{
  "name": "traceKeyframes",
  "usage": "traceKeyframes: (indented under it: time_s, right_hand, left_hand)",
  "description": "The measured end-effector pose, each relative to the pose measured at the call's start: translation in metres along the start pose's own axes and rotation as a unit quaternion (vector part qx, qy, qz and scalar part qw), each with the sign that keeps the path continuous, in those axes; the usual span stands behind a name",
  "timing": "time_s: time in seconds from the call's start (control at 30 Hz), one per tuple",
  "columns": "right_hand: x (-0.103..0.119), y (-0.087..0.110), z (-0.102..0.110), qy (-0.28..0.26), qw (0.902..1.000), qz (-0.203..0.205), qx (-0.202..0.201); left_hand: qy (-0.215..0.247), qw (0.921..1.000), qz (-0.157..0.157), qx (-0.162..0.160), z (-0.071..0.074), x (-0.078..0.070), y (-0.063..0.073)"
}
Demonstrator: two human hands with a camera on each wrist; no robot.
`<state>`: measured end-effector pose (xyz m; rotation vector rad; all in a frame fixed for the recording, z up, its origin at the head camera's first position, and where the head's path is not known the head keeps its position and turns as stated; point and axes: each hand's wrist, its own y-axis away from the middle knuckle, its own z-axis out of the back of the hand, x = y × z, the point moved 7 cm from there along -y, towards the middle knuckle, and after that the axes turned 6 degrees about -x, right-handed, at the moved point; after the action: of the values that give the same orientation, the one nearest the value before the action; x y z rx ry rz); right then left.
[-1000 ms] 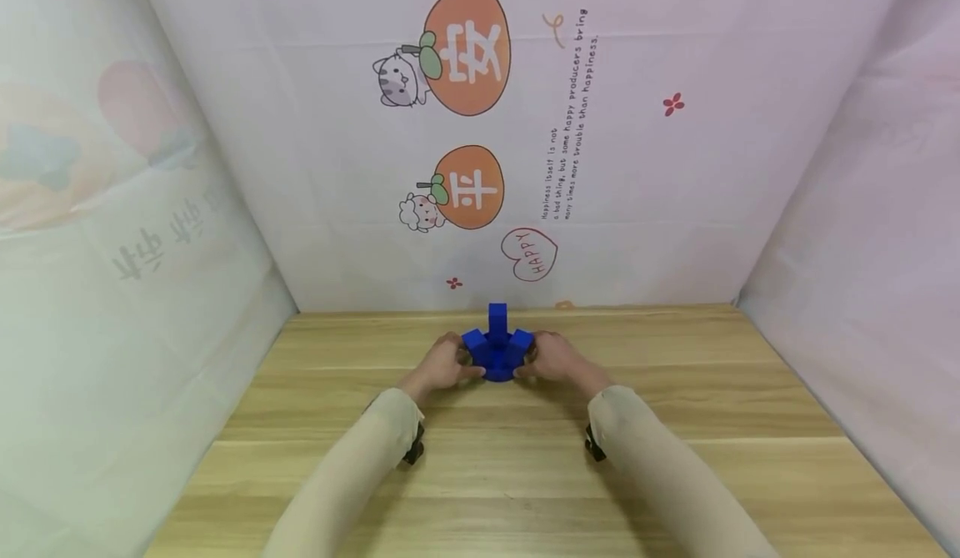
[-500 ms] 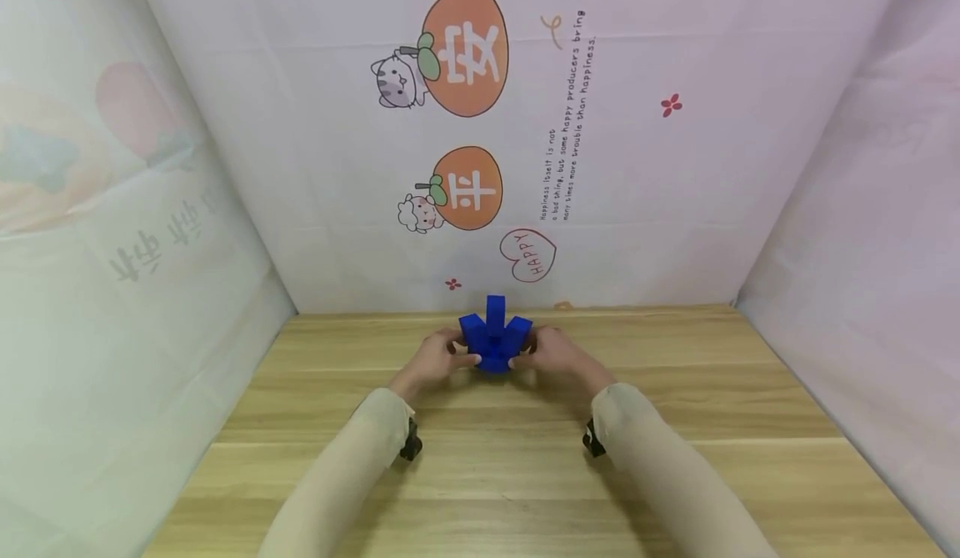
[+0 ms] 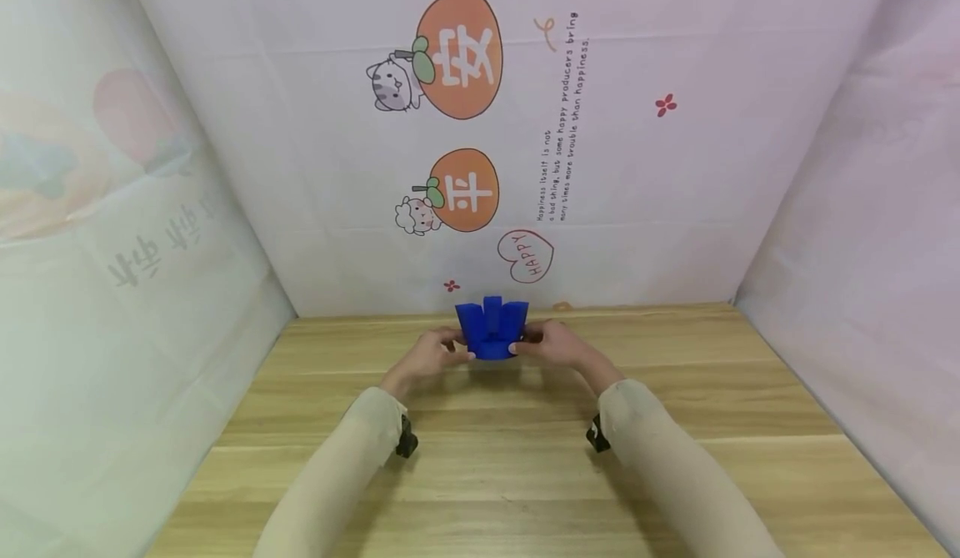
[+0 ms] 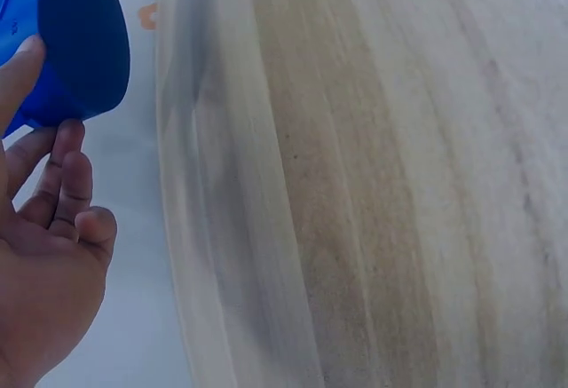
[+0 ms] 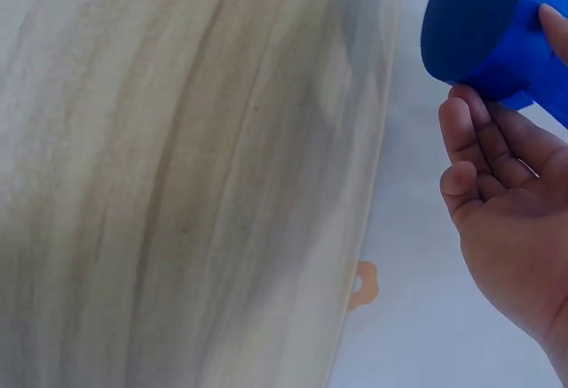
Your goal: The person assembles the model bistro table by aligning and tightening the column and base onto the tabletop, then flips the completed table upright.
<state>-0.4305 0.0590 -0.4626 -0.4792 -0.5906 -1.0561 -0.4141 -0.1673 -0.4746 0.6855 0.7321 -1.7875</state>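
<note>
A blue plastic object [image 3: 492, 329] with a round, flat-bottomed base and three upright prongs is held at the back of the table, tilted so its prongs rise in front of the wall. My left hand [image 3: 431, 353] pinches its left side, thumb in front and fingers behind. On the other side my right hand [image 3: 558, 344] grips it the same way. The left wrist view shows the dark flat underside of the blue base [image 4: 84, 37] raised off the wood. In the right wrist view the thumb presses the side of the base [image 5: 497, 59] and the fingertips support it from below.
The wood-grain table [image 3: 487, 475] runs back to a white printed cloth wall [image 3: 637, 233]. Similar cloth walls stand at left [image 3: 97, 333] and right [image 3: 847, 291]. A small black device [image 3: 406, 437] sits at the left wrist, another [image 3: 597, 434] at the right.
Both hands have lifted the blue object a little and tipped it back, so its prongs now point more upward in view and its base has risen. The head view has shifted slightly.
</note>
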Motion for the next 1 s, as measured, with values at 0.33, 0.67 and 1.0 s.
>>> traceKeyframes:
  time_s: [0.33, 0.67, 1.0]
  right_hand:
    - [0.008, 0.005, 0.006, -0.031, 0.9993, -0.01, 0.019]
    - [0.011, 0.007, 0.009, -0.037, 0.9991, -0.009, 0.015]
    - [0.013, 0.006, 0.015, -0.058, 0.9982, 0.013, 0.01]
  left_hand:
    - [-0.04, 0.9981, -0.042, -0.022, 0.005, -0.01, 0.003]
    - [-0.036, 0.9953, -0.06, -0.067, 0.014, -0.019, 0.007]
    - [0.012, 0.9971, 0.004, -0.075, 0.023, -0.015, 0.005]
